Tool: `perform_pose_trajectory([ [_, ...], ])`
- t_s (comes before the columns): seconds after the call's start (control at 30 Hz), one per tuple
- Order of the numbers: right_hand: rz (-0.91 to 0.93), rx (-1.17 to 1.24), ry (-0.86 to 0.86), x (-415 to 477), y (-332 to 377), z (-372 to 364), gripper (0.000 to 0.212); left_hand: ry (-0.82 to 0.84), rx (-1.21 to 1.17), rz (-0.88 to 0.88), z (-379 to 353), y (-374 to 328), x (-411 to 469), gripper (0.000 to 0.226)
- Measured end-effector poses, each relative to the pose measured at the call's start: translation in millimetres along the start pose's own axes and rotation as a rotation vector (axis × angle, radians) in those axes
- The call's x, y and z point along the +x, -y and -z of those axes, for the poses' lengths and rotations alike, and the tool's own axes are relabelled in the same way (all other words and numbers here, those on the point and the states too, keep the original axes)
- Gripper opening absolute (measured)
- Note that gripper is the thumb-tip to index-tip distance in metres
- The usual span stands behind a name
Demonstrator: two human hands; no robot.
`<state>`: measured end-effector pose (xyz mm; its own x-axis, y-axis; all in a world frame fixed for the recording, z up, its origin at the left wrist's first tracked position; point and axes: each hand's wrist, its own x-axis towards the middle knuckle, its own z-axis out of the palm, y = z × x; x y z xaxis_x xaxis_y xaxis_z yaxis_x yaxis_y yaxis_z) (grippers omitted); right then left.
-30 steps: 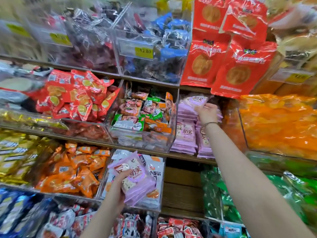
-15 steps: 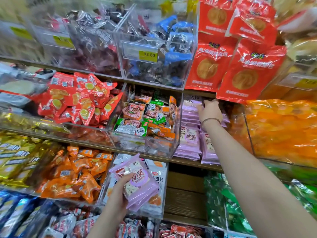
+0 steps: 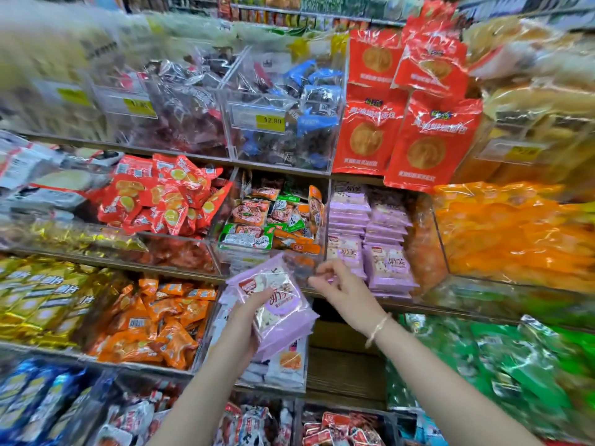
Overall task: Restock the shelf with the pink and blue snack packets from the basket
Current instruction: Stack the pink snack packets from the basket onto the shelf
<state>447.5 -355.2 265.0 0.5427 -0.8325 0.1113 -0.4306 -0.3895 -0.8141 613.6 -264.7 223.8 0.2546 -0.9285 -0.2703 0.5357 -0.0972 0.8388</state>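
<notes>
Head view: glossy pink plastic snack packets [image 3: 370,239] are stacked on the shelf; more [image 3: 278,309] are gripped by the left hand [image 3: 248,320], right hand [image 3: 341,284] loosely open, empty.

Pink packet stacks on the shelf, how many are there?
2: left stack and right stack, side by side above the right hand; others may be hidden behind.

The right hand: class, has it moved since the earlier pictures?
Yes. The right hand has dropped from the top of the shelved pink packet stacks down toward the pink packets held by the left hand.
</notes>
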Motion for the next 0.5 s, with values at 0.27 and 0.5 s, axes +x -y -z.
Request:
perform_pose_trajectory([
  [0.27, -0.033, 0.381, -0.021, -32.3, 11.7, 10.6, 0.008, -0.056, 0.397, -0.106, -43.0, -22.0, 2.2, 0.074],
  [0.5, -0.169, 0.785, -0.404, -25.5, -3.0, 34.4, 0.014, -0.053, 0.413, -0.048, -74.8, -50.1, 33.5, 0.116],
])
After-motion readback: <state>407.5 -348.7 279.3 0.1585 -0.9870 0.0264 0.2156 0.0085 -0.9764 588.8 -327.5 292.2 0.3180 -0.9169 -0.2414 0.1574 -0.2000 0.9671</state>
